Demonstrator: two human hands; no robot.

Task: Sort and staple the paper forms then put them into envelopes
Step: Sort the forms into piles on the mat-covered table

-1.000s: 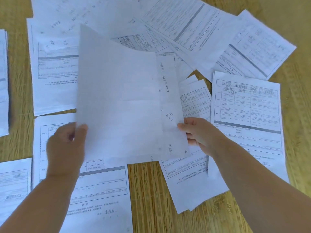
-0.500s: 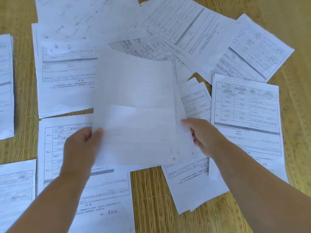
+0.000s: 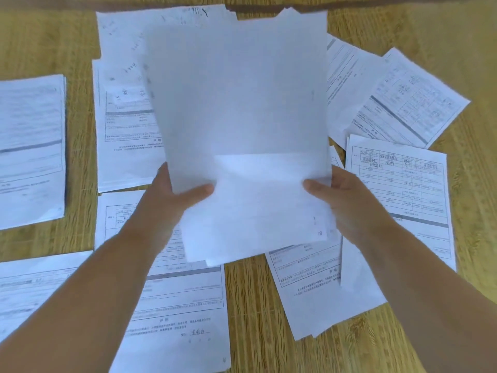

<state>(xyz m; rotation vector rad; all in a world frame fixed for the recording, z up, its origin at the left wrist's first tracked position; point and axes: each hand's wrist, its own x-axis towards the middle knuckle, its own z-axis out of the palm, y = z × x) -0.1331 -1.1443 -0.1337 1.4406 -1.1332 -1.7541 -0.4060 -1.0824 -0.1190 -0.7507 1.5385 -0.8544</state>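
A desk [image 3: 250, 319] with a yellowish, woven-looking grain fills the view, its surface showing bare at the left and right edges and in a strip toward the near edge. A dark band [image 3: 80, 4] runs along its far edge.

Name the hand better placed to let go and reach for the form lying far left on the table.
Left. The left hand grips the held sheets on the side nearer that form; the right hand grips the opposite edge and could probably keep holding them.

White blank-backed sheets [image 3: 242, 117] held upright above printed forms [image 3: 398, 189] scattered flat on the surface.
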